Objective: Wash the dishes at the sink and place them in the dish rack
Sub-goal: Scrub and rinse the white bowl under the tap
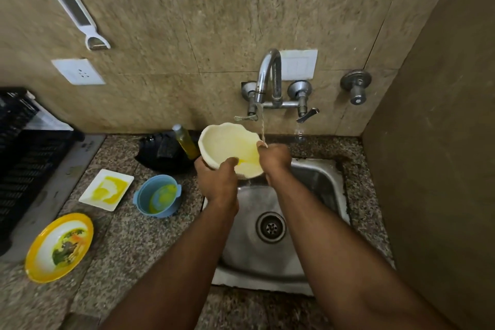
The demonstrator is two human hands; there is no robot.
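Dish rack (24,147) – cut off by the left edge, far end out of view. Right hand (274,159) sits behind the cream bowl (230,150); its fingertips are hidden, so grip can't be judged. Left hand (217,179) covers the bowl's near rim – fingers under it unseen. Black bag (158,151) partly hidden by the oil bottle (186,142); contents unclear. Both forearms cut off at bottom edge.

Brightness: dim, warm, yellowish indoor light.
Glare: soft highlights on faucet (268,76) and sink (318,187) steel.
Shadows: deep along right wall, under dish rack (24,158).
Distortion: wide-angle bowing (strongest at corners).
Blur: slight softness at peeler (77,12) and frame edges; centre sharp.
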